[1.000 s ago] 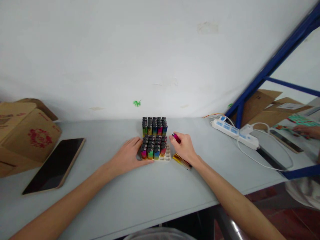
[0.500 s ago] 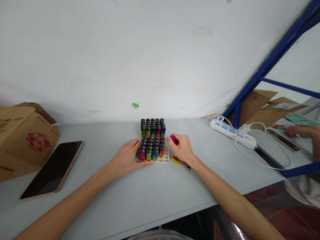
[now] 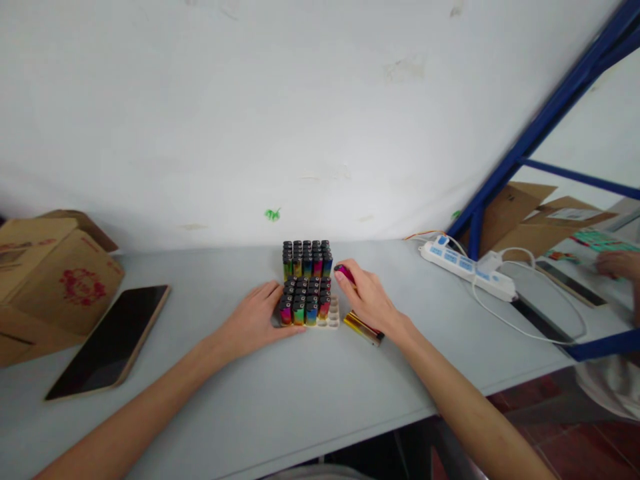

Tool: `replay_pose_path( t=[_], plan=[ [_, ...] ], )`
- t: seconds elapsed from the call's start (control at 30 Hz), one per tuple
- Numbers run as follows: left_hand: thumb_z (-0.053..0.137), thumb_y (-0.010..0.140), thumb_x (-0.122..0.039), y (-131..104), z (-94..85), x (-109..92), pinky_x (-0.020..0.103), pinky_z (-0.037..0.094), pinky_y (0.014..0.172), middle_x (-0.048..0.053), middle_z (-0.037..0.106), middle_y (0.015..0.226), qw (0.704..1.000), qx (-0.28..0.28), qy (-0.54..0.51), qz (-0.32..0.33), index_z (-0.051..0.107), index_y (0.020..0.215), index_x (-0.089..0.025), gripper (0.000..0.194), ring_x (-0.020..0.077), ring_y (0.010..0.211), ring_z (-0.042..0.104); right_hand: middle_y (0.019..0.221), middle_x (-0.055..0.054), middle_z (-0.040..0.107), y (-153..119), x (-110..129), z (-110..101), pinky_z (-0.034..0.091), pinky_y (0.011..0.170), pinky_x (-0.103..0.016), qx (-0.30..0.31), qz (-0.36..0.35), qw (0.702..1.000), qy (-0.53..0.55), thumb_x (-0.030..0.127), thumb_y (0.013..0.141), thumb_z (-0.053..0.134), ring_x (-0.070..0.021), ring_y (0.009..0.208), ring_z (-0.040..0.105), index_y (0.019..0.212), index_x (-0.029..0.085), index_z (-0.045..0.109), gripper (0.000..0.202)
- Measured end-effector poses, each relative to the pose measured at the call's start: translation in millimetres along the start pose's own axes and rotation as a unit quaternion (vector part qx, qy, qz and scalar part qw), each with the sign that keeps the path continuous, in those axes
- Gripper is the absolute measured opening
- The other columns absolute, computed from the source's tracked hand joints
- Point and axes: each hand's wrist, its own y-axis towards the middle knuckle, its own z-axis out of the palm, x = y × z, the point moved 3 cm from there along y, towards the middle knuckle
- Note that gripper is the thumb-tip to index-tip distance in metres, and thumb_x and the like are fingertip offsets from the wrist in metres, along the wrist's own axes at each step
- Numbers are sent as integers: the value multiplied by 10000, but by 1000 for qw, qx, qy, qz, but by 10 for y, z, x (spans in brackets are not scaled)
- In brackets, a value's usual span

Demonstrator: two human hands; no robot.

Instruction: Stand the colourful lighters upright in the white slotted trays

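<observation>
My left hand (image 3: 254, 319) is curved round the left and front sides of a pale tray (image 3: 334, 324), steadying it with the thumb along the front edge. Upright lighters (image 3: 306, 303) with black tops and coloured bodies fill most of the tray; the slots on its right side hold none. Just right of the tray, my right hand (image 3: 369, 293) is closed on a magenta lighter (image 3: 344, 270) with a dark top. Below that hand lie loose golden lighters (image 3: 365, 328) on the table. Behind the tray stands another block of lighters (image 3: 306, 259).
A phone (image 3: 110, 340) and a cardboard box (image 3: 55, 287) are on the left. At right lie a white power strip (image 3: 467, 268) with cables and a blue metal frame (image 3: 500, 180). Beyond the frame, another person's hand (image 3: 617, 265) rests near a second phone (image 3: 570, 283).
My right hand still holds the magenta lighter beside the tray, with a slight shift and turn. The whole view has moved a little; my left hand stays on the tray.
</observation>
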Motion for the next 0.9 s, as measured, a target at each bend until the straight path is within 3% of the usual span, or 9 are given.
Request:
replay_pose_path(
  t=[0.07,0.17,0.27,0.4,0.63,0.9],
  plan=[
    [816,887,-807,9,-14,-21,548,628,1063,121,777,1231,1000,9,-6,-2,742,1236,-272,642,380,1138,754,912,-35,741,-24,58,-65,501,782,-334,13,-33,999,-21,459,1212,435,-222,791,668,1205,248,656,307],
    [805,884,-831,16,-30,-45,559,630,1050,117,770,1199,1000,10,-4,-6,737,1192,-272,642,375,1101,753,1031,-105,757,-59,141,-151,541,885,-379,-4,-96,993,-64,449,1197,486,-261,961,697,1123,240,701,309],
    [806,885,-832,12,-38,-67,556,632,1023,112,765,1157,1000,12,-2,-8,728,1149,-268,628,374,1078,752,942,-83,724,-92,187,-183,546,821,-363,-4,-131,990,-48,450,1177,539,-236,868,678,1062,230,719,308],
    [809,904,-806,7,-45,-96,557,625,1035,118,766,1172,1000,10,-9,-6,717,1188,-265,617,380,1109,753,762,13,685,-125,186,-122,509,688,-312,91,-116,989,19,455,1150,603,-173,635,614,1122,233,720,252],
    [831,889,-787,19,-42,-106,535,614,1032,109,767,1157,1000,10,-10,-9,720,1152,-268,593,384,1111,751,794,19,754,-121,167,-29,509,743,-308,198,-103,975,14,393,1129,683,-193,698,692,1185,252,748,166],
    [798,908,-818,12,-38,-92,537,609,1043,112,762,1170,1000,13,-10,-8,725,1147,-249,621,375,1115,741,767,20,732,-126,95,27,484,767,-292,232,-105,967,21,486,1165,673,-172,691,663,1209,227,787,286]
  ],
)
